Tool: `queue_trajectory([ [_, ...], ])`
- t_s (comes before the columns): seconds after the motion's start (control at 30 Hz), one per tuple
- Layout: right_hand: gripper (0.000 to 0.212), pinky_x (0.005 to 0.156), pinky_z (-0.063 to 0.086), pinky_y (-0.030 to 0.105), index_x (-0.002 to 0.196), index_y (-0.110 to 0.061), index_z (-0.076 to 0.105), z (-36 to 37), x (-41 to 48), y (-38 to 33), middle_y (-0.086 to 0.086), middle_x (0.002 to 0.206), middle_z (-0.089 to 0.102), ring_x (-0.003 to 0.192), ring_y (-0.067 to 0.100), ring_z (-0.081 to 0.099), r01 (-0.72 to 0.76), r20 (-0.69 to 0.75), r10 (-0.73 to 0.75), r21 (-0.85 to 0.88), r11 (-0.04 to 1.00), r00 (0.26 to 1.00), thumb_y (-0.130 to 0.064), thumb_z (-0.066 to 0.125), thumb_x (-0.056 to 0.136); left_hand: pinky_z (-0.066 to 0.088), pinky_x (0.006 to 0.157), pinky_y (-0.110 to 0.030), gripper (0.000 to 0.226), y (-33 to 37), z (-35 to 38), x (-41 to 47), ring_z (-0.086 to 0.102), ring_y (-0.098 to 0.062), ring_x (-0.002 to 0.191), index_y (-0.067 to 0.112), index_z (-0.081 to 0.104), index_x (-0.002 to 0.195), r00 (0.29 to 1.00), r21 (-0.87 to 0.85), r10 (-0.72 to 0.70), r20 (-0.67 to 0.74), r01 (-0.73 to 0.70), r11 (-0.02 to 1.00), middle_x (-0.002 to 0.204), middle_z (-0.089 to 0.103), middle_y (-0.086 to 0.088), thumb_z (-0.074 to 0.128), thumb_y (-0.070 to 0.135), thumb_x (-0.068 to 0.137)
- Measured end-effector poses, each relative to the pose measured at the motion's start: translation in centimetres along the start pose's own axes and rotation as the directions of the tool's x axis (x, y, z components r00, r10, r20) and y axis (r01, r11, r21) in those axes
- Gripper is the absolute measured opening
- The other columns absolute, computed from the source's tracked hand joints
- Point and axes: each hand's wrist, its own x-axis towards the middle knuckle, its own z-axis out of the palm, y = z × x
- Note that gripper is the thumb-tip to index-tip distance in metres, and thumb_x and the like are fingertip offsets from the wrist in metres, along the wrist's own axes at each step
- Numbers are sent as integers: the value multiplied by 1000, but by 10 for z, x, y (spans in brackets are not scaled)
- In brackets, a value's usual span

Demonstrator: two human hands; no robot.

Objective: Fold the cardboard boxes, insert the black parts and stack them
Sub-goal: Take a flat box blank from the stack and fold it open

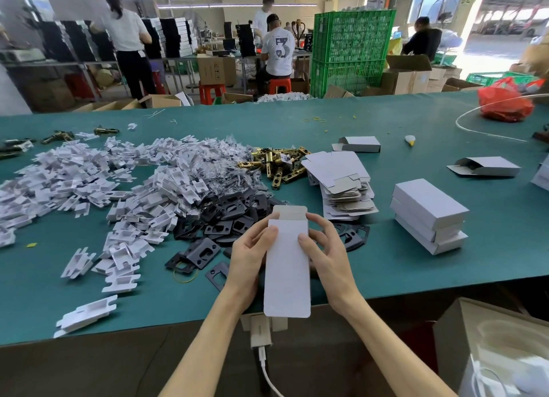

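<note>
Fingers [269, 233] of left hand [248, 255] and right hand [328, 252] grip an open-flapped cardboard box [286, 269], contents unseen.

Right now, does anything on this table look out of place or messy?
Mostly it's working clutter. One box lies alone at the right with its end flap open, away from the neat stack of closed boxes. The pile of flat blanks is fanned out unevenly, and one white insert sits near the edge of the table.
</note>
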Motion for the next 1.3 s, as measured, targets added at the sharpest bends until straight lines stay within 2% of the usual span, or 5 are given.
queue_trajectory([
  [0.17, 41, 83, 58, 47, 126, -21, 62, -4, 1, 0, 7, 114, 72, 104, 34, 69, -22, 3, 22, 45, 999, 1000, -36, 66, 88, 56, 88, -51, 39, -3, 1, -1, 70, -28, 97, 16, 75, 113, 999, 78, 31, -28, -29, 997, 113, 76, -15, 80, 40, 81],
  [0.4, 33, 89, 56, 54, 116, -15, 66, -5, 3, 2, 7, 110, 73, 106, 38, 67, -51, -17, 52, 38, 998, 999, -33, 65, 87, 54, 91, -52, 45, -4, 0, -1, 70, -32, 96, 7, 72, 117, 1000, 97, -3, -18, 4, 995, 112, 75, -20, 78, 36, 83],
  [0.7, 28, 80, 57, 47, 110, -14, 67, -8, 3, 1, 9, 106, 73, 93, 30, 69, -86, -6, 87, 61, 994, 996, -33, 65, 89, 51, 94, -50, 32, -2, 2, -1, 68, -29, 98, 16, 76, 116, 998, 112, -20, 57, 14, 994, 115, 75, -19, 70, 33, 89],
  [1.07, 26, 87, 55, 59, 109, -16, 69, -6, 2, 0, 12, 108, 70, 104, 42, 65, -38, -1, 38, 22, 999, 999, -32, 67, 88, 54, 90, -46, 32, -4, -2, 2, 67, -27, 100, 19, 76, 120, 996, 104, 46, 75, -54, 993, 122, 74, -15, 68, 24, 90],
  [1.3, 43, 77, 60, 41, 130, -19, 52, -5, 2, -2, 11, 109, 74, 93, 27, 73, -87, -7, 89, 123, 988, 996, -23, 73, 93, 57, 94, -42, 54, -6, -3, 3, 68, -22, 105, 39, 61, 142, 989, 63, 113, 98, -119, 991, 128, 72, -10, 71, 18, 93],
])
